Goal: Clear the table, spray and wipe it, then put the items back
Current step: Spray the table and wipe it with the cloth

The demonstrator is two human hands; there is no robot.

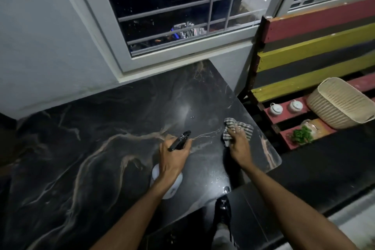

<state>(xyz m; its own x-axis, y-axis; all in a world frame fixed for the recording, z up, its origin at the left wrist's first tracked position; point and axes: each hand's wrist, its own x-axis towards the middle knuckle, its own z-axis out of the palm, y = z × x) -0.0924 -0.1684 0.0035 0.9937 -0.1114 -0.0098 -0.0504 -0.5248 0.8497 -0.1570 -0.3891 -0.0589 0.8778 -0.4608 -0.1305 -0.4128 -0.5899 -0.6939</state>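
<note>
The black marble-patterned table (101,138) fills the lower left, with small water drops near its right end. My left hand (173,158) grips a spray bottle (172,185) with a white body and a black nozzle that points away from me over the tabletop. My right hand (239,146) presses a grey-and-white striped cloth (236,128) flat on the table near the right edge. Nothing else lies on the tabletop.
A striped red, yellow and dark wooden bench (316,50) stands right of the table. On its seat are a cream woven basket (341,103), two small white jars (276,109), and a jar beside green leaves (302,136). A barred window (172,12) is behind the table.
</note>
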